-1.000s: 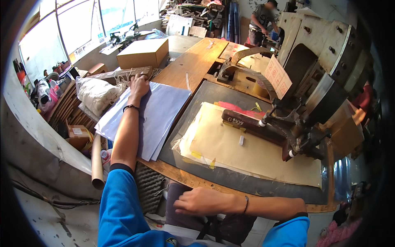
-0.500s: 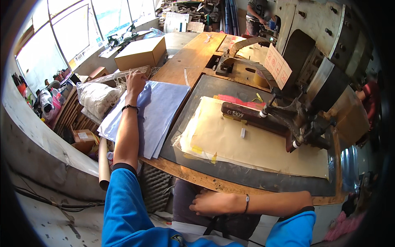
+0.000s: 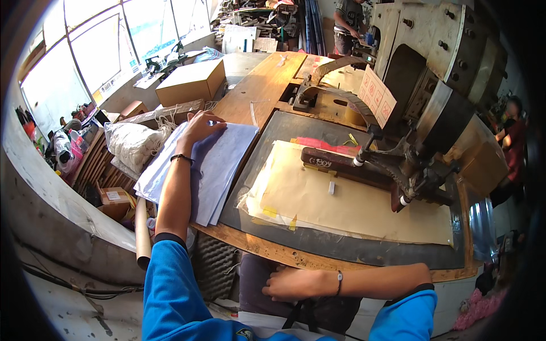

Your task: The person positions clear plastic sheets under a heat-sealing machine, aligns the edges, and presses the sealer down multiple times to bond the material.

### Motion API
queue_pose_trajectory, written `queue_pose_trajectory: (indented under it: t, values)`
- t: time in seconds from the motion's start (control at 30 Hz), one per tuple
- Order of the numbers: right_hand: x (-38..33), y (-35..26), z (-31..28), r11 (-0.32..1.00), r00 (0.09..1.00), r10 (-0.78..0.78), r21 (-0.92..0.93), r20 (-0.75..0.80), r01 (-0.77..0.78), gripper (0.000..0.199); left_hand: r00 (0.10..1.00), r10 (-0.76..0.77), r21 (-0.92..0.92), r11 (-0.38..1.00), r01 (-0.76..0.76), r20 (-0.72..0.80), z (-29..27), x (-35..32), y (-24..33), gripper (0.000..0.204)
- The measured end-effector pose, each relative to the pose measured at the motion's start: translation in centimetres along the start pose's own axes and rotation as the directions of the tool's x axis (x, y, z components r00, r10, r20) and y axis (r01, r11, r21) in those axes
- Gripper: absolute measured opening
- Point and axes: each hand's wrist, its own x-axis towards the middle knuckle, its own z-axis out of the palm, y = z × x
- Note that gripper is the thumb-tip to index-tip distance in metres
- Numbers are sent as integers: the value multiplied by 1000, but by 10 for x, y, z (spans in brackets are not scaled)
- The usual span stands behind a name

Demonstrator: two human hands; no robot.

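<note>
A stack of pale blue sheets point(image 3: 219, 165) lies on the left end of the wooden table, overhanging its edge. My left hand point(image 3: 203, 126) rests on the far part of this stack, its fingers stretched to the right across the top sheet. Lower down, my right hand point(image 3: 293, 283) lies on my lap with its fingers loosely bent and nothing visible in it. To the right of the stack, a dark board point(image 3: 273, 122) carries tan sheets point(image 3: 358, 207) with yellow tape. A dark bar tool point(image 3: 347, 167) with a metal frame lies over them.
A large machine point(image 3: 438, 42) rises at the right behind the board. White string point(image 3: 133, 142) in a bag and a cardboard box point(image 3: 190, 82) stand beyond the stack. A cardboard tube point(image 3: 143, 233) leans below it. Two other people stand at the back point(image 3: 348, 25) and far right point(image 3: 512, 150).
My left hand has come slightly nearer and right, and its bent fingers have stretched out over the sheets. My right hand stays on my lap. The view has shifted slightly.
</note>
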Motion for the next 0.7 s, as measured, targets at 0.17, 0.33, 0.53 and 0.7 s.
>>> queue_pose_trajectory:
  t: [0.17, 0.33, 0.53, 0.7]
  values:
    - [1, 4, 11, 999, 987, -34, -28, -157, 30, 27, 994, -95, 29, 995, 93, 53, -4, 14, 2, 36]
    - [3, -1, -1, 997, 999, 35, -68, 35, -33, 29, 976, -146, 75, 988, 136, 159, -26, 15, 10, 38]
    - [2, -8, -11, 994, 993, 92, -71, 75, -87, 29, 993, -34, -35, 999, 38, 112, 1, 2, 25, 28]
    - [6, -1, 0, 994, 996, 70, -91, 55, -65, 29, 972, -6, 21, 1000, 1, 233, 4, 13, 28, 26]
